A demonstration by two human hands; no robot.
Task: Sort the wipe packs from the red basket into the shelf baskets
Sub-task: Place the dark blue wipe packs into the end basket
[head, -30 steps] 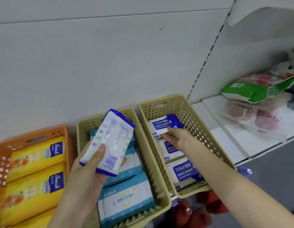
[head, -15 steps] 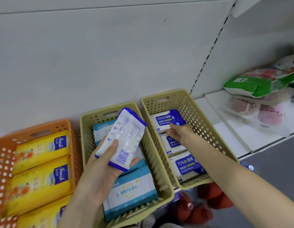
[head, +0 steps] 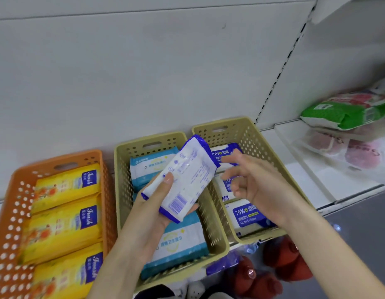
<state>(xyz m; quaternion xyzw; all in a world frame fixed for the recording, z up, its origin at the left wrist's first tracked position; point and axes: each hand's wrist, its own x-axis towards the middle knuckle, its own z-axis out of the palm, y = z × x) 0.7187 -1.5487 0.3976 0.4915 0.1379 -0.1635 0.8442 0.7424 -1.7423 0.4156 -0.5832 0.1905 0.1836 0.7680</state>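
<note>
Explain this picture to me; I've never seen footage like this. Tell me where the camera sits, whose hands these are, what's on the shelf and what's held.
No machine: a person wears a camera on the head, looking down at their bare hands. On the white shelf stand three baskets: an orange plastic basket of yellow wipe packs, a middle beige plastic basket of white-and-teal wipe packs, and a right beige plastic basket of white-and-blue alcohol wipe packs. The left hand grips a white wipe pack with purple ends. The right hand hovers beside it, fingers loosely curled, holding nothing.
</note>
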